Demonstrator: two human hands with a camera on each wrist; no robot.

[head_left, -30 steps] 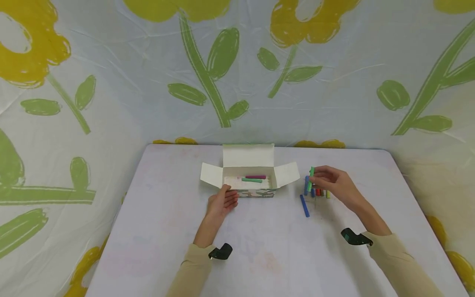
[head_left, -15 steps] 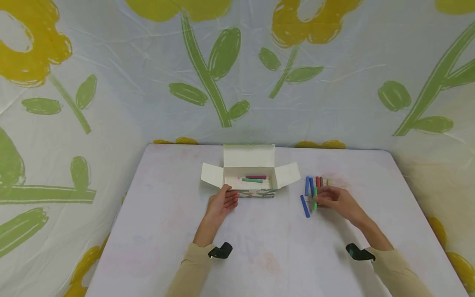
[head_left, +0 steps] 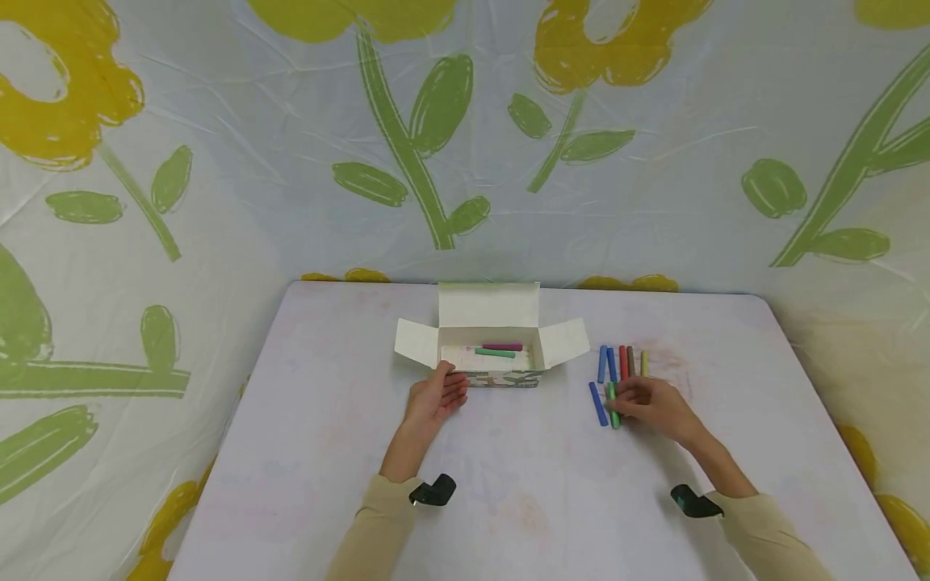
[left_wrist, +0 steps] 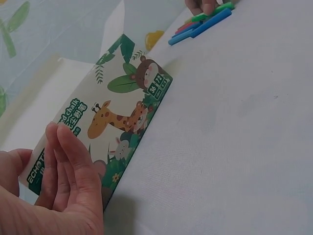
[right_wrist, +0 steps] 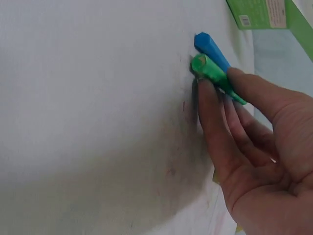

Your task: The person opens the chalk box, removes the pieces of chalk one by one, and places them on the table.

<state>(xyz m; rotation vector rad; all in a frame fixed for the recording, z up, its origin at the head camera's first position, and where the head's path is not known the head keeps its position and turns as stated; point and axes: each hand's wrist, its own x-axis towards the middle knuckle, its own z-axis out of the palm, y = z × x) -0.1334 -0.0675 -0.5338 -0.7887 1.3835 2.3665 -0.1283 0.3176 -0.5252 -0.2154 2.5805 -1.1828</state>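
Observation:
An open chalk box [head_left: 508, 379] with animal pictures on its front stands on the table. Its front wall is pinched at the left corner by my left hand [head_left: 432, 401], thumb over the rim and fingers along the outside. Inside lie a purple chalk stick [head_left: 502, 347] and a green one [head_left: 495, 353]. Right of the box, my right hand [head_left: 659, 408] pinches a bright green chalk stick [right_wrist: 209, 68] between thumb and fingertips, close over the table. Just left of it lies a dark blue chalk stick [head_left: 598, 404], nearly parallel.
Behind the right hand, a row of chalk sticks lies on the white table [head_left: 523, 484]: two blue, a red [head_left: 622, 363], a brown [head_left: 630, 361] and a yellow [head_left: 644, 362]. The box's side flaps [head_left: 563, 343] stick outward. A flower-printed sheet [head_left: 291, 186] hangs behind.
My right hand has carried the green chalk stick from above the row toward me, down beside the dark blue stick. The row behind is now uncovered. My left hand stays at the box.

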